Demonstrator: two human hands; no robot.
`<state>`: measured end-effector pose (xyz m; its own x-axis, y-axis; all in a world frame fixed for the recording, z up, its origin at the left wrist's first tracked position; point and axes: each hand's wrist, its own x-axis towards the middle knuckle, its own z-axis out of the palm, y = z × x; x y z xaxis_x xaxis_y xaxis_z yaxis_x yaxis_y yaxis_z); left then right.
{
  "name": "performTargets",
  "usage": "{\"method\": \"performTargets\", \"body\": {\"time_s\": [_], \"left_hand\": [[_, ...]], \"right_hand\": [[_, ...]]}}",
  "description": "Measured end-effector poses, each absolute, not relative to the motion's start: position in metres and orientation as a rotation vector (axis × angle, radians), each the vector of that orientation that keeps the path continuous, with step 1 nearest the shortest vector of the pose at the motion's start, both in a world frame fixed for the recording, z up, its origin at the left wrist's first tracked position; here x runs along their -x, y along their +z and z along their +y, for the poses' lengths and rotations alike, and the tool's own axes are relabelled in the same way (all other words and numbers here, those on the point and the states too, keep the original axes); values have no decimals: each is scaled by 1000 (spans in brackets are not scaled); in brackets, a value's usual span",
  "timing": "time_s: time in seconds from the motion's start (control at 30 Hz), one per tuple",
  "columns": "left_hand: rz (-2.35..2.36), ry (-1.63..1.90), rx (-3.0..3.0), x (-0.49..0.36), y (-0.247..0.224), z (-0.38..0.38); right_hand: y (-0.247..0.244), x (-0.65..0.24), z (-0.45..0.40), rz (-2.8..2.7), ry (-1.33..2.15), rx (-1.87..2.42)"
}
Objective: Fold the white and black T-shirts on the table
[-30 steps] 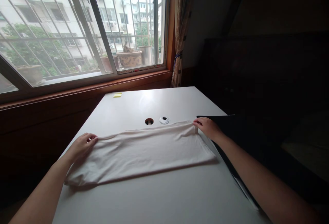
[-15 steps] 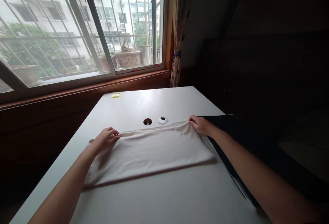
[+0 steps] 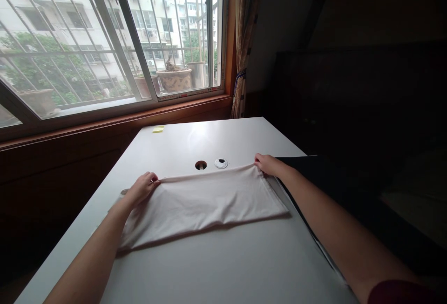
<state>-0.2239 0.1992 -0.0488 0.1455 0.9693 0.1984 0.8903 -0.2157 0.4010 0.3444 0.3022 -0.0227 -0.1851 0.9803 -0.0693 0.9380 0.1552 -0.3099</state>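
A folded white garment (image 3: pixel 202 201) of soft fabric lies across the table, its near edge wavy with a few soft creases. My left hand (image 3: pixel 143 187) pinches its far edge near the left end. My right hand (image 3: pixel 266 164) grips the far right corner, where a seam or hem runs down the side. Between my hands the far edge is drawn fairly straight. Part of the garment's left end is hidden behind my left hand and forearm.
The garment lies on a white table (image 3: pixel 223 266) with a round cable hole (image 3: pixel 200 165) and a white grommet (image 3: pixel 220 163) just beyond it. A yellow sticky note (image 3: pixel 158 129) is near the far left corner. Dark material (image 3: pixel 314 173) borders the right side; a barred window (image 3: pixel 104 38) stands behind.
Both hands have shifted slightly left, still holding the far edge. The garment's near edge has drawn back toward the far side and become more wavy, and the far edge looks straighter.
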Motion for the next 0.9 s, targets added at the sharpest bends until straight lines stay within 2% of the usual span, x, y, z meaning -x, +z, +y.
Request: {"method": "performTargets", "body": {"time_s": [0.4,0.7,0.9], "left_hand": [[1901,726,-2427,224,-66,191],[1975,889,-2560,207,-39,142],[2112,726,-2536,196,-52,62]], "right_hand": [[-27,-325,295,-2209,138,2030],[-18,-292,248,-2284,-273,1828],[-39,-262,166,-2483,-18,1403]]}}
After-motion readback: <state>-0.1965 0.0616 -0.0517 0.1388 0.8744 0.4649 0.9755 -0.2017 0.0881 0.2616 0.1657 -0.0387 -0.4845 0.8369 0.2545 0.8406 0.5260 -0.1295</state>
